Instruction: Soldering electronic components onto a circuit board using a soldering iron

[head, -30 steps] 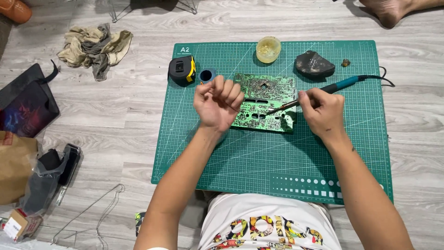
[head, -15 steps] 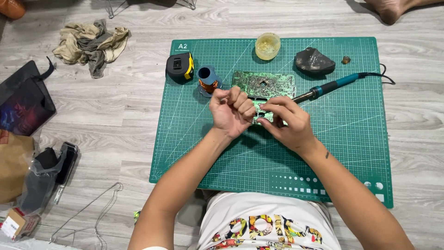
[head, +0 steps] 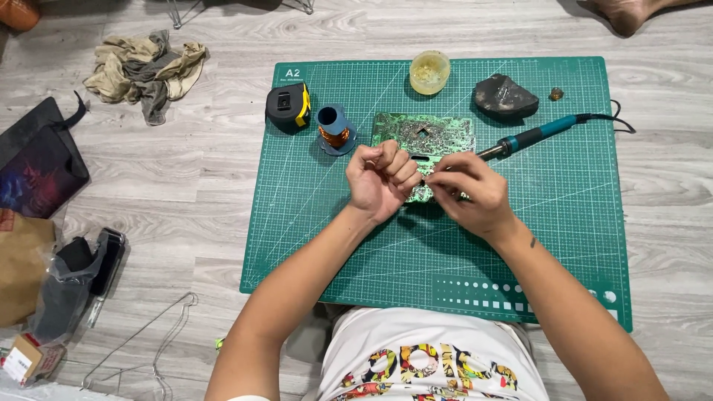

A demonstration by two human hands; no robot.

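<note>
Left of the left hand (head: pixel 380 180) stand a tape measure (head: pixel 288 105) and copper-wire spool (head: pixel 333 128). Left hand clenched, right hand (head: pixel 468 194) pinching something tiny, can't tell what, both over the near edge of the circuit board (head: pixel 425 137). Board under and just beyond the fingers: light, stiff, fragile, best held by its edges; soldering iron (head: pixel 531 139) lies released just right.

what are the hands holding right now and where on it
Both the left hand and right hand pinch something small over the circuit board's near edge; what it is cannot be told.
</note>
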